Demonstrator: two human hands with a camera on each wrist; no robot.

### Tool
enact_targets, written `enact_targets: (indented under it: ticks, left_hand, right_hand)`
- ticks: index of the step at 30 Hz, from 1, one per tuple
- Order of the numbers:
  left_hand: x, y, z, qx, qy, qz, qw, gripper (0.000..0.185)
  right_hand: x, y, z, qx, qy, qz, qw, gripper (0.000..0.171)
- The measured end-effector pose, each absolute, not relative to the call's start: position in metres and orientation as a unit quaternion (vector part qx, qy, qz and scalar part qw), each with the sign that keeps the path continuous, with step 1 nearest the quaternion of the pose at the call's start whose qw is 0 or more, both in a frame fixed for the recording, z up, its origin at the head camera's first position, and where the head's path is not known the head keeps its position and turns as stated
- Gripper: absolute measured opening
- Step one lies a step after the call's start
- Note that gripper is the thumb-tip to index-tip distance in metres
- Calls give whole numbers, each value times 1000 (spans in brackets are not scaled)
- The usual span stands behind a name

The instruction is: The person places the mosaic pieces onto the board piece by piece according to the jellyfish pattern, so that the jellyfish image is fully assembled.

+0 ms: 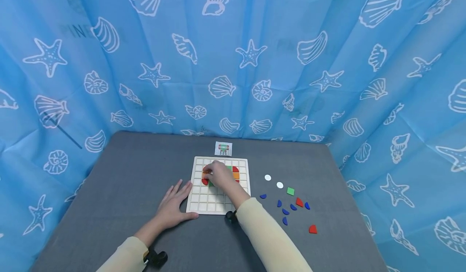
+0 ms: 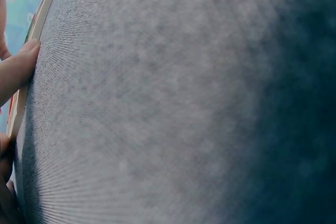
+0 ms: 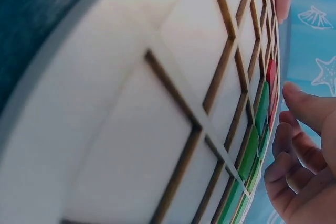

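A white grid board (image 1: 204, 202) lies in the middle of a grey table (image 1: 120, 183). Red, green and orange tiles (image 1: 235, 174) fill cells in its upper rows. My right hand (image 1: 212, 174) reaches over the board, its fingertips down on the tiles at the upper left. In the right wrist view that hand (image 3: 302, 150) has loosely curled fingers with the thumb apart and nothing between them, beside green tiles (image 3: 252, 150) and a red tile (image 3: 271, 72). My left hand (image 1: 176, 197) lies flat on the table, fingers straight against the board's left edge (image 2: 37, 22).
Loose pieces lie right of the board: two white discs (image 1: 273, 181), a green square (image 1: 290, 191), red pieces (image 1: 312, 229) and several small blue pieces (image 1: 285, 212). A small picture card (image 1: 223, 148) sits behind the board. Blue shell-print curtain (image 1: 233, 61) surrounds the table.
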State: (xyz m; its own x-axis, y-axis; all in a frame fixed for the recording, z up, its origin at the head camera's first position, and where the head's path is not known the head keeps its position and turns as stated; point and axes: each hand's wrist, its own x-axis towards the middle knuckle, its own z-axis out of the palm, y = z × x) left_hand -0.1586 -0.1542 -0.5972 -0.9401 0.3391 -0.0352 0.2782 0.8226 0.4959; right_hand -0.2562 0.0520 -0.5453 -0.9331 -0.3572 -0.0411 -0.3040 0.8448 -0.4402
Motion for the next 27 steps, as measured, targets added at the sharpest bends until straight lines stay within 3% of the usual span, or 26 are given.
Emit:
enact_targets:
  ticks: [14,27]
  left_hand:
    - [-157,-153,-598,168,951,254,46,113]
    - [-157,-152,-599,159,955,247,48,116]
  right_hand:
    - [-241,61,-528,-180,956,-224,54,16]
    - [-210,112,-506,-148,951,-273,-10,18]
